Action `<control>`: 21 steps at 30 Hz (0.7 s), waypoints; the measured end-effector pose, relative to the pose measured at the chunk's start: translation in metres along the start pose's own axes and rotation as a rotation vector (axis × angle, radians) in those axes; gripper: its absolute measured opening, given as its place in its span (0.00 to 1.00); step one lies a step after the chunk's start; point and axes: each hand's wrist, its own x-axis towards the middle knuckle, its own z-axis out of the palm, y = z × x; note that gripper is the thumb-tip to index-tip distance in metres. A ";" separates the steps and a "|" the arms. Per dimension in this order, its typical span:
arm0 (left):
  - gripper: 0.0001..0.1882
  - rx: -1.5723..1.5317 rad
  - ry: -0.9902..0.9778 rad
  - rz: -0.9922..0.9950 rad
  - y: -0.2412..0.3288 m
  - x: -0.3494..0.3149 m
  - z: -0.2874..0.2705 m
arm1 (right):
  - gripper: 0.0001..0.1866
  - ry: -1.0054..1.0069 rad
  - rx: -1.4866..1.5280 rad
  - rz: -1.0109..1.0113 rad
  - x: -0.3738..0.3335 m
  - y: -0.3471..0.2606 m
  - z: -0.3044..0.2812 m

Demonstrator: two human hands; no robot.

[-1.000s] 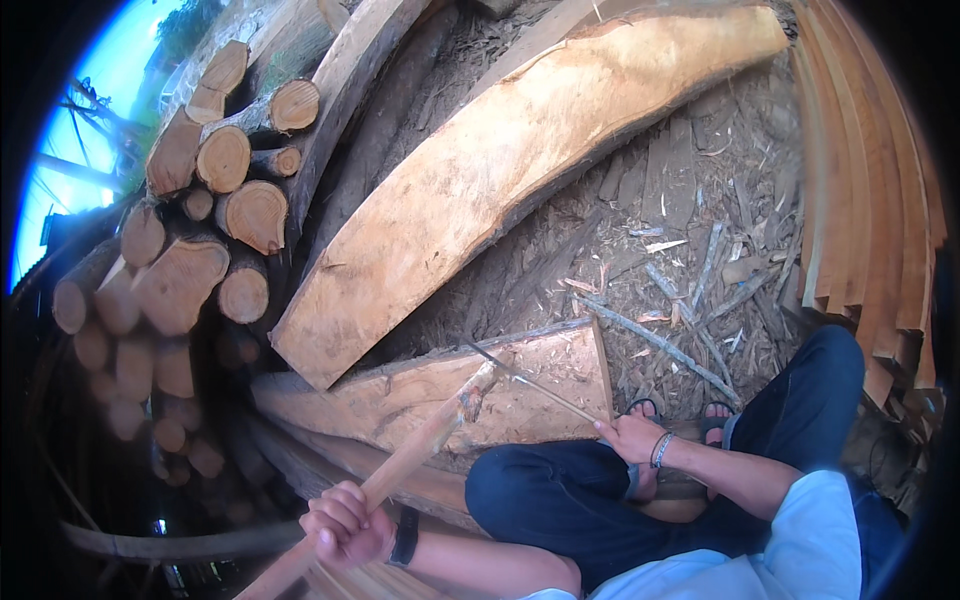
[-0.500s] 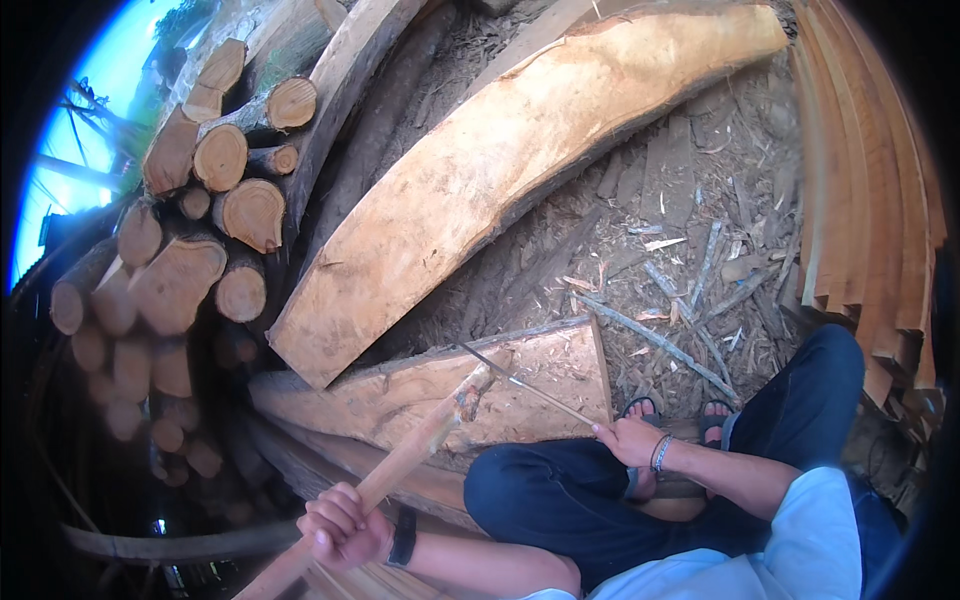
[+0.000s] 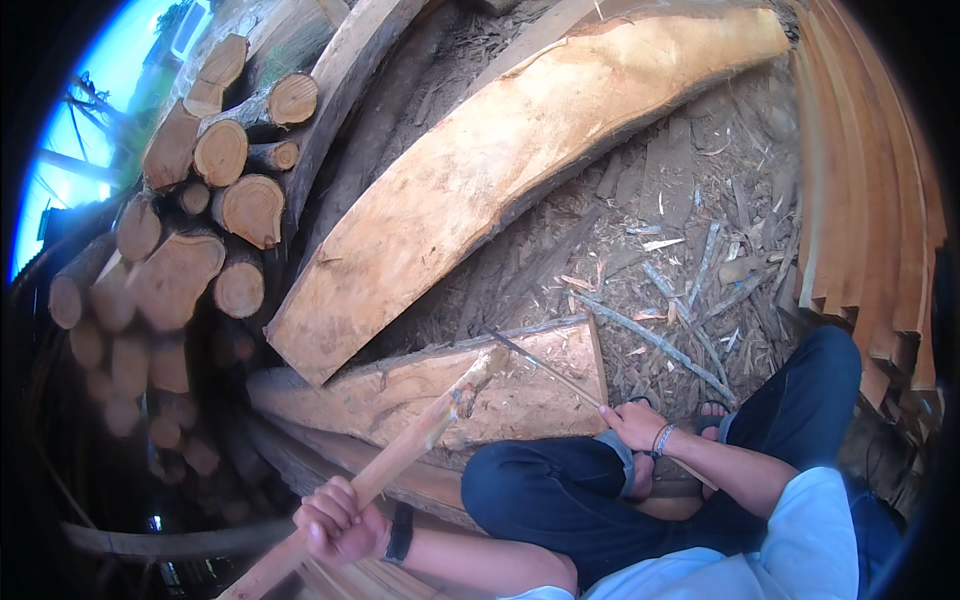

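Note:
My left hand (image 3: 340,520) is closed round a peeled wooden pole (image 3: 415,440), which slants up and to the right from the lower edge. A rough, darker notch shows near the pole's far end. My right hand (image 3: 635,425) grips a long-handled knife (image 3: 555,375) with a thin, dark blade pointing up and left. Part of its handle sticks out behind that hand. The blade passes close by the pole's far end; whether it touches I cannot tell. Under both lies a pale, thick wooden slab (image 3: 340,400), in front of my bent knees.
A large curved slab (image 3: 500,160) lies beyond. At left is a stack of cut logs (image 3: 220,150). Several sawn boards (image 3: 860,150) stand along the right. Loose sticks (image 3: 655,340) and wood chips (image 3: 660,245) litter the ground. My sandalled feet (image 3: 712,412) are close to my right hand.
My right hand has shifted slightly right and up, drawing the knife away to the right, and its handle now shows behind the hand. The pole and my left hand have barely moved.

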 end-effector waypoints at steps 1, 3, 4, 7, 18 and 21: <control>0.19 0.005 0.018 0.004 0.000 0.000 -0.001 | 0.32 0.049 0.025 -0.026 -0.006 -0.011 -0.006; 0.19 0.009 0.074 0.023 -0.002 -0.001 -0.002 | 0.28 0.155 0.054 -0.075 -0.014 -0.031 -0.021; 0.19 0.007 0.079 0.023 -0.001 0.000 -0.001 | 0.25 0.193 0.048 -0.120 -0.013 -0.034 -0.027; 0.19 0.026 0.102 0.040 0.001 0.002 -0.006 | 0.16 0.184 0.079 -0.200 -0.012 -0.047 -0.039; 0.18 0.044 0.224 0.075 0.006 -0.006 -0.024 | 0.14 0.107 -0.298 -0.263 -0.040 -0.037 -0.006; 0.17 0.027 0.211 0.064 0.007 -0.002 -0.019 | 0.14 0.087 -0.271 -0.243 -0.016 -0.029 0.001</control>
